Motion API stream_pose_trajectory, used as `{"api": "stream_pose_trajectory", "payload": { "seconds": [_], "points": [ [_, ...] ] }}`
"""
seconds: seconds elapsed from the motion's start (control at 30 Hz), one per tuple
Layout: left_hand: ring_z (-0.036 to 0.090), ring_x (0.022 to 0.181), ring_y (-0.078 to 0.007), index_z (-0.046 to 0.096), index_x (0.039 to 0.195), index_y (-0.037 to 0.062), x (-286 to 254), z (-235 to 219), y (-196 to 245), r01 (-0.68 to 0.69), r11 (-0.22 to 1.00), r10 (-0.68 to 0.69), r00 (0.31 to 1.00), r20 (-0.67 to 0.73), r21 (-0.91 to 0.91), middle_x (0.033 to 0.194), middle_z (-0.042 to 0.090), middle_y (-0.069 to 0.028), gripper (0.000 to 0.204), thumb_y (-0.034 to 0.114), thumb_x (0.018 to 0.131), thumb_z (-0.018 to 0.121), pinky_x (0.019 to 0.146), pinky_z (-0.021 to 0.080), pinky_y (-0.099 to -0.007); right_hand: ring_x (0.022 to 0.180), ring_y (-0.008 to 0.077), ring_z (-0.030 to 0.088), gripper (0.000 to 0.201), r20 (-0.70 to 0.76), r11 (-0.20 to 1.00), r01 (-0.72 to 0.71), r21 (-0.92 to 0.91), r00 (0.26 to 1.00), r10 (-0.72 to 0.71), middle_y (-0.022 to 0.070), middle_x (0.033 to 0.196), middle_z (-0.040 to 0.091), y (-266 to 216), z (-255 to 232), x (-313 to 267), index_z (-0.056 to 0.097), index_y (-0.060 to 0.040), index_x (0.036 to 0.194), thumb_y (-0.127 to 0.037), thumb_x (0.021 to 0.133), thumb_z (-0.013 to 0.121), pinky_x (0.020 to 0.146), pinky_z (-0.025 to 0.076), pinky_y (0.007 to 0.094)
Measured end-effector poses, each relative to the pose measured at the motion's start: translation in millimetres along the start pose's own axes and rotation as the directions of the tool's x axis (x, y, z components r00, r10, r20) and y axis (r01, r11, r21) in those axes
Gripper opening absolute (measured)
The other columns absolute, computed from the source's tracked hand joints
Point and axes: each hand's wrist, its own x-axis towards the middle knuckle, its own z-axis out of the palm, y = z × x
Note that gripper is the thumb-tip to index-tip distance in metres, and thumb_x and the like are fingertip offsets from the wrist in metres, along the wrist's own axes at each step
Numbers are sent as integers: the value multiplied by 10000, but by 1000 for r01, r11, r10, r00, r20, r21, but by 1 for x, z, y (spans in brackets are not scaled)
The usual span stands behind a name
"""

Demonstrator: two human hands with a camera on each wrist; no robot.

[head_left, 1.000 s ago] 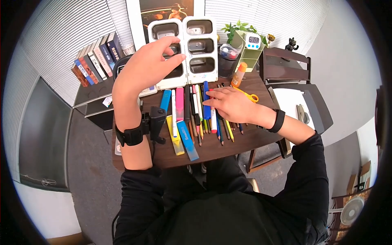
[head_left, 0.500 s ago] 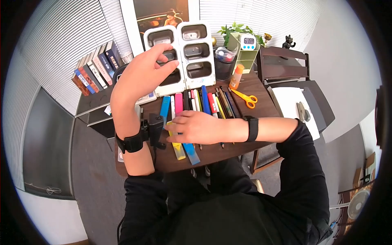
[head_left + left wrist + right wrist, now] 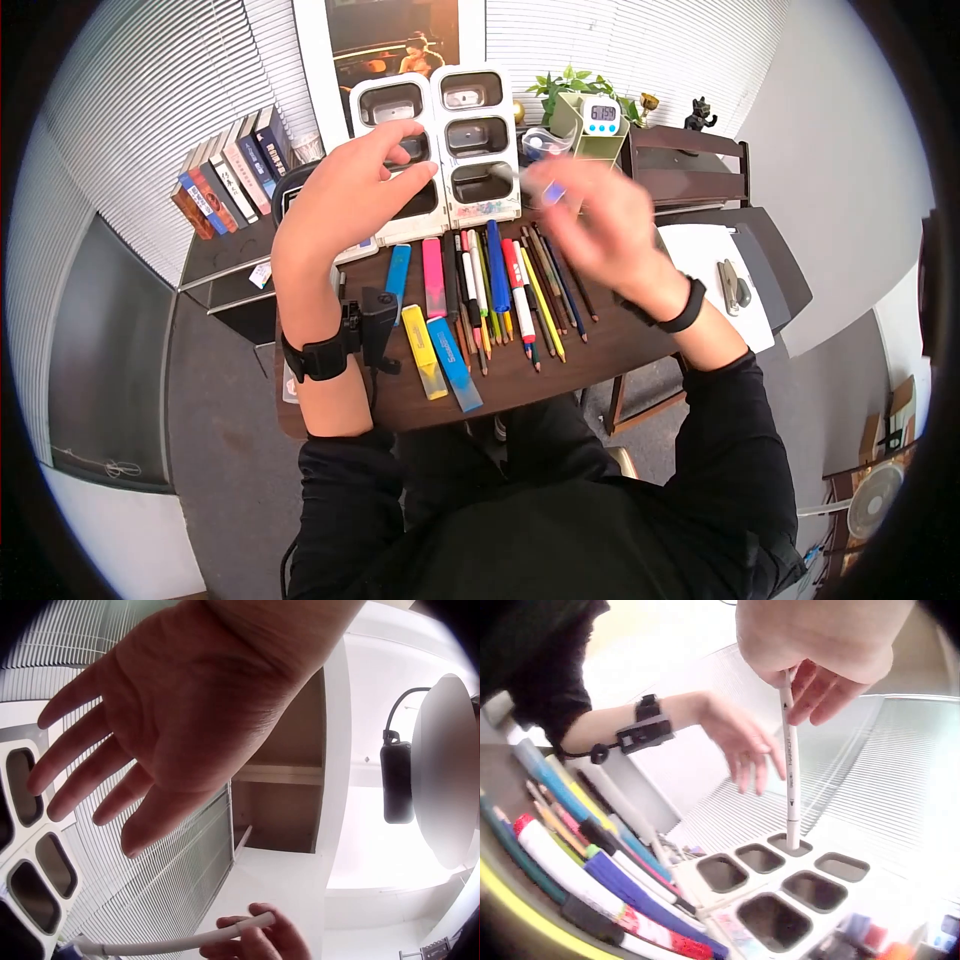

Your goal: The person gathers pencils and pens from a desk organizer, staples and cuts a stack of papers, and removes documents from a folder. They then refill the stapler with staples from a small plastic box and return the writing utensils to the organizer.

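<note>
A slim white marker (image 3: 792, 772) with small black print is pinched in my right hand (image 3: 612, 222), which is raised past the right side of the white six-compartment organizer (image 3: 478, 113). In the right wrist view the marker points down and its lower end overlaps a compartment. Blur hides detail around the fingers in the head view. My left hand (image 3: 350, 192) hovers in front of the organizer's left column, fingers relaxed and spread, palm bare in the left wrist view. Below lie a pink highlighter (image 3: 434, 278), a yellow highlighter (image 3: 424, 350), blue highlighters, a blue marker (image 3: 497, 270) and several colored pencils.
Behind the right hand stand a clear-topped cup (image 3: 540, 143) and a green holder with a digital timer (image 3: 601, 115). Books (image 3: 235, 170) line the left side. A stapler (image 3: 732, 287) lies on white paper at the right. The wooden table's front edge (image 3: 560, 385) is near the body.
My right hand went from the pencils left to the highlighters, then up and right toward the organizer with the white marker, which is gone from the row. The left hand has stayed nearly still.
</note>
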Motion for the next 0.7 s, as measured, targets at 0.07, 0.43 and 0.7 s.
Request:
{"api": "stream_pose_trajectory", "payload": {
  "seconds": [0.07,0.43,0.7],
  "points": [
    [581,776,-147,530,1268,50,0,0,2,7,1000,-7,1000,2,0,973,634,-92,447,261,885,622,695,493,-299,731,162,675,217,-42,961,-270,56,961,272,90,941,671,20,-12,-3,628,-51,1046,-27,831,644,649,531,266],
    [587,817,-161,521,1279,38,0,1,3,14,1000,-14,1000,22,19,983,630,-101,461,256,885,620,720,495,-306,817,144,684,286,55,707,-644,293,749,660,94,993,666,87,-13,-16,554,-15,1195,-131,934,573,694,534,255],
    [592,810,-158,517,1284,42,0,0,3,16,1000,-16,1000,26,-11,983,628,-101,466,261,887,620,719,497,-306,821,159,691,314,59,690,-674,263,725,686,77,974,648,120,3,-5,547,-39,1225,-154,934,562,684,529,266]
  ]
}}
